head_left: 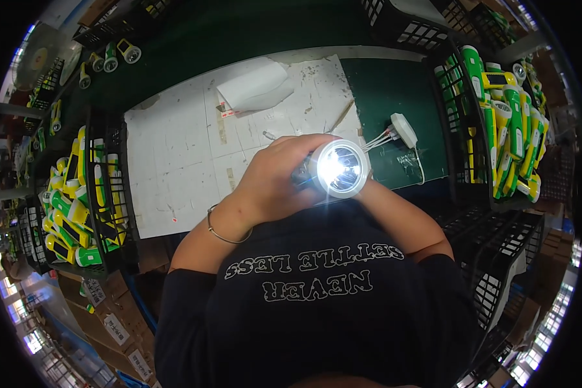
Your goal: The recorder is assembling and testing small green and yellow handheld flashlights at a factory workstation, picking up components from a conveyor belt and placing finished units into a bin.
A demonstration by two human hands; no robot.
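The left hand [275, 178] curls its fingers [297, 145] around the body of a lit flashlight [338, 168], held close to the chest above the desk [174, 149], lens facing up. The right forearm reaches in behind the lamp head; its hand is hidden, so its grasp cannot be told. Crates [459, 129] of green-yellow flashlights flank both sides.

I count one lit torch [338, 168] held up; left of it, one crate [103, 200] of green-yellow torches; right, another crate [472, 129]; beyond, one white charger [404, 129]; three loose torches [110, 59] far left.
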